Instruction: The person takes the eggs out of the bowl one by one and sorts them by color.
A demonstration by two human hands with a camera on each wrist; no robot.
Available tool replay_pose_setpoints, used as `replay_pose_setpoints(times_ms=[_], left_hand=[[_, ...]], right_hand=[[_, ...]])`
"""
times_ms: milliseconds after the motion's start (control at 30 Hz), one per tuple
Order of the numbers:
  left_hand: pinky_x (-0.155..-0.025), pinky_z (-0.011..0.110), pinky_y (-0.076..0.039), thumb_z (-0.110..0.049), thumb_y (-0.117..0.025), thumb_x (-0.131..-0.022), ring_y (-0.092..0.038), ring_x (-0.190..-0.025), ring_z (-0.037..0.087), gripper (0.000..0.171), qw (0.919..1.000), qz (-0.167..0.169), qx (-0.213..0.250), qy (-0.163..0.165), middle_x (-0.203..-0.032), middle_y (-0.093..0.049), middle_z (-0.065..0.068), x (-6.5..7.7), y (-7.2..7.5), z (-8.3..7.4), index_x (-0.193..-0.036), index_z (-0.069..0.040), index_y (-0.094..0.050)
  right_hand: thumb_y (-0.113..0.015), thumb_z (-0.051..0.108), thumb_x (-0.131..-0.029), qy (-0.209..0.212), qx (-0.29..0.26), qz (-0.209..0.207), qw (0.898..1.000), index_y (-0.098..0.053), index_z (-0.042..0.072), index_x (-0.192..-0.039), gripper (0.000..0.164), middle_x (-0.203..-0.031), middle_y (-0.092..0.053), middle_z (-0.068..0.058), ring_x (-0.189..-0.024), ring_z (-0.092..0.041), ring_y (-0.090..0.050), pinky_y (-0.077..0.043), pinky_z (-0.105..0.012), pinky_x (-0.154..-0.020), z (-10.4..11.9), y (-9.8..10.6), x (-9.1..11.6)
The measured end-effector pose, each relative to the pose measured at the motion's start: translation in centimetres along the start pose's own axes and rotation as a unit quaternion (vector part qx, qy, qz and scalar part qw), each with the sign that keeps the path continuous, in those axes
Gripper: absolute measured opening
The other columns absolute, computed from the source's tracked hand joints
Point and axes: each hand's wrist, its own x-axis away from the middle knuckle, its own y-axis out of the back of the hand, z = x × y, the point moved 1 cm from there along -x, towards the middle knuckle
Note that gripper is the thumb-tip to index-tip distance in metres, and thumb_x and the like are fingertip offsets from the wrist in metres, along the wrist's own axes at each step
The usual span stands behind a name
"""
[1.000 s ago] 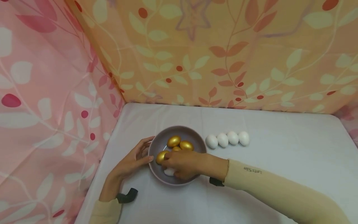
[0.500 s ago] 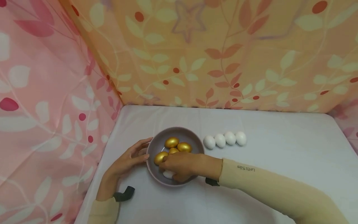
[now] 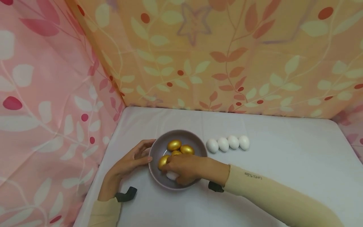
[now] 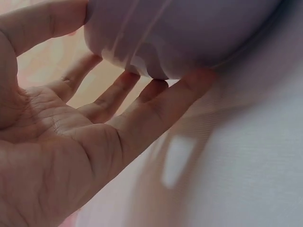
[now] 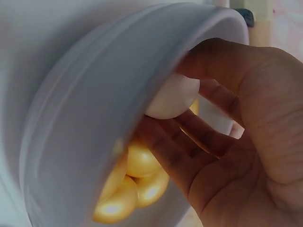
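In the head view a mauve-grey bowl (image 3: 199,142) stands on the white table, with several golden eggs (image 3: 174,145) inside. My right hand (image 3: 184,167) reaches into its near part and holds a white egg (image 5: 173,99) between thumb and fingers. In the right wrist view the golden eggs (image 5: 147,179) lie beside those fingers. My left hand (image 3: 131,162) is at the bowl's left side, thumb tip at the rim. From the left wrist view, its fingers (image 4: 156,113) extend straight against the bowl's outer wall (image 4: 180,33).
A row of several white eggs (image 3: 223,144) lies on the table just right of the bowl. Patterned cloth walls rise at the table's back (image 3: 181,63) and left (image 3: 56,110). Each wrist wears a dark strap (image 3: 126,194).
Both hands stay at the bowl, and the right hand keeps its hold on the white egg. The view shifts slightly; the eggs in the row look unmoved.
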Motion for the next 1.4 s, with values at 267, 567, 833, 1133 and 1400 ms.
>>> replay_pose_setpoints(times_ms=[267, 567, 833, 1133, 1400], left_hand=[[-0.098, 0.033, -0.053, -0.001, -0.057, -0.098, -0.046, -0.141, 0.018, 0.063, 0.9998, 0.001, -0.015, -0.014, -0.160, -0.031, 0.019, 0.2, -0.2, 0.0, -0.154, -0.008, -0.029], [-0.100, 0.031, -0.051, 0.001, -0.060, -0.096, -0.044, -0.142, 0.019, 0.068, 0.9998, 0.005, -0.012, -0.018, -0.160, -0.030, 0.017, 0.4, -0.4, -0.5, -0.155, -0.009, -0.026], [-0.100, 0.034, -0.052, 0.000, -0.059, -0.097, -0.042, -0.143, 0.018, 0.069, 0.9999, 0.005, -0.009, -0.007, -0.162, -0.028, 0.014, 0.2, -0.2, -0.2, -0.156, -0.012, -0.025], [-0.101, 0.033, -0.051, -0.001, -0.058, -0.098, -0.040, -0.144, 0.018, 0.069, 0.9996, 0.015, -0.019, -0.012, -0.163, -0.027, 0.012, 0.1, 0.1, 0.2, -0.157, -0.014, -0.025], [-0.102, 0.034, -0.050, -0.002, -0.059, -0.098, -0.038, -0.146, 0.022, 0.066, 0.9994, 0.010, -0.032, -0.005, -0.162, -0.030, 0.010, 0.3, -0.3, 0.0, -0.156, -0.015, -0.029]], right_hand=[[-0.076, 0.013, -0.084, 0.018, -0.066, -0.035, 0.997, -0.063, 0.027, -0.127, 0.047, -0.130, -0.061, 0.005, -0.122, -0.012, -0.057, -0.046, -0.026, -0.105, -1.0, 0.2, 0.7], [-0.074, 0.018, -0.085, 0.024, -0.083, -0.078, 0.993, -0.060, 0.028, -0.124, 0.043, -0.117, -0.060, 0.006, -0.109, -0.010, -0.057, -0.047, -0.028, -0.099, -1.5, 0.7, 1.5], [-0.075, 0.018, -0.085, 0.027, -0.114, -0.114, 0.986, -0.059, 0.025, -0.126, 0.045, -0.118, -0.060, 0.007, -0.104, -0.009, -0.058, -0.047, -0.026, -0.097, -2.1, 0.9, 1.9], [-0.074, 0.015, -0.086, 0.032, -0.210, -0.170, 0.962, -0.060, 0.024, -0.129, 0.046, -0.123, -0.060, 0.010, -0.105, -0.007, -0.057, -0.047, -0.023, -0.092, -2.8, 0.7, 3.2], [-0.074, 0.017, -0.089, 0.015, -0.327, -0.231, 0.916, -0.059, 0.026, -0.127, 0.042, -0.126, -0.061, 0.013, -0.114, -0.006, -0.059, -0.053, -0.035, -0.099, -3.3, 0.4, 5.3]])
